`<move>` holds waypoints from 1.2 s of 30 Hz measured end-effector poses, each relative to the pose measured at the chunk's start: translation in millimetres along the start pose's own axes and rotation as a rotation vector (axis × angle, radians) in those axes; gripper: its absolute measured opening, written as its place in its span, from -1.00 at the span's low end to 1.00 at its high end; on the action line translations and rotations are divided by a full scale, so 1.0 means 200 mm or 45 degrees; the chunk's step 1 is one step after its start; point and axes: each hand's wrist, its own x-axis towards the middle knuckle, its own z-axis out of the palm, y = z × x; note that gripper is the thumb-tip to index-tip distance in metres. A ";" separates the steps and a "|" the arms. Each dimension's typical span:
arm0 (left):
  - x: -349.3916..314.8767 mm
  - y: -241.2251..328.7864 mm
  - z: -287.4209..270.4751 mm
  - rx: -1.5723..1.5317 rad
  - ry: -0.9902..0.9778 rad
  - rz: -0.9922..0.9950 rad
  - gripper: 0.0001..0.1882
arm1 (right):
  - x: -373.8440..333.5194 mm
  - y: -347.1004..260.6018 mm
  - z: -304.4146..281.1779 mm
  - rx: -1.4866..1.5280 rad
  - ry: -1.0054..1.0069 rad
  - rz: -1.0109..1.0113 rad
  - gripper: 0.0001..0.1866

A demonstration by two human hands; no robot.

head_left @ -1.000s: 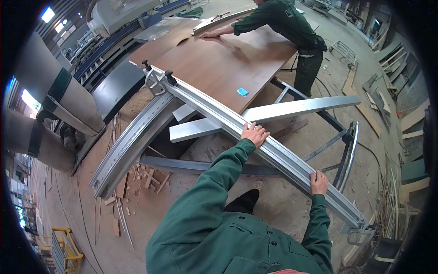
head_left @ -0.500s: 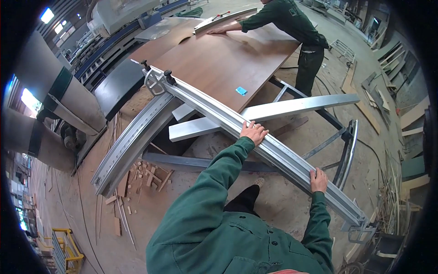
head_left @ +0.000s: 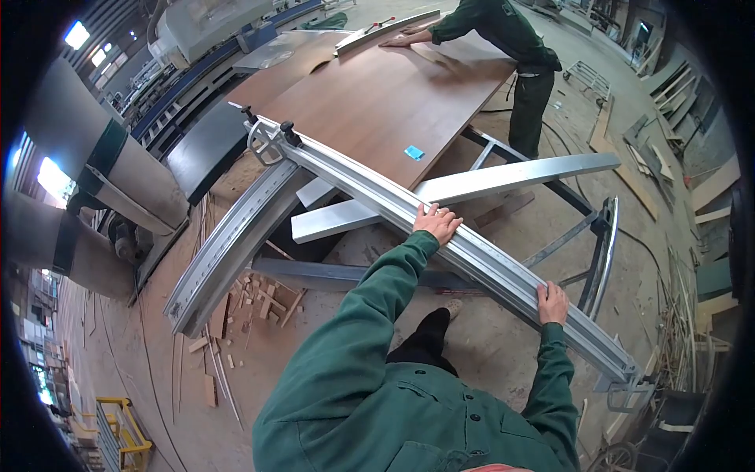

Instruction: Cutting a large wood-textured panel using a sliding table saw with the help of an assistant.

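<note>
Rail (head_left: 495,266), long and silver, slants across the near end of the board (head_left: 385,102), its left end by the board's left edge and its right end well out past the board's near corner. Both hands are on the rail, apart from each other. The left hand (head_left: 437,223) lies over its top just past the board's near corner, fingers across the metal; the right hand (head_left: 552,303) rests on it farther from the board. Whether either is clamped tight underneath, I cannot tell.

Black knobs (head_left: 291,134) stand on the rail near the board's left edge. A beam (head_left: 519,178) passes under the rail and juts out to the right of the board's near corner, above a dark frame (head_left: 578,204). A blue tag (head_left: 414,153) is on the board, close to that corner. A grey track (head_left: 236,244) stretches out in front of the board, to its left, with wood scraps (head_left: 267,303) on the floor nearby. Over the board's far right side leans a co-worker (head_left: 495,23), hand on the board near the pale strip (head_left: 362,43) at its far end. A plank (head_left: 637,191) lies well to the board's right.
</note>
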 end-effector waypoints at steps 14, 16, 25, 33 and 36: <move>-0.28 -0.02 -0.02 -0.114 0.043 -0.046 -0.58 | -0.28 -0.08 -0.03 -0.012 0.014 -0.004 -0.55; -0.31 -0.02 -0.02 -0.116 0.045 -0.038 -0.59 | -0.31 -0.07 -0.01 -0.015 0.023 -0.022 -0.56; -0.47 -0.04 -0.05 -0.094 0.004 -0.020 -0.62 | -0.46 -0.13 -0.02 -0.003 0.032 0.021 -0.56; -0.62 -0.07 -0.06 -0.072 0.007 -0.010 -0.66 | -0.59 -0.18 -0.02 -0.016 0.023 0.021 -0.56; -0.69 -0.08 -0.06 -0.042 -0.014 0.000 -0.67 | -0.65 -0.20 -0.03 -0.014 0.015 0.021 -0.56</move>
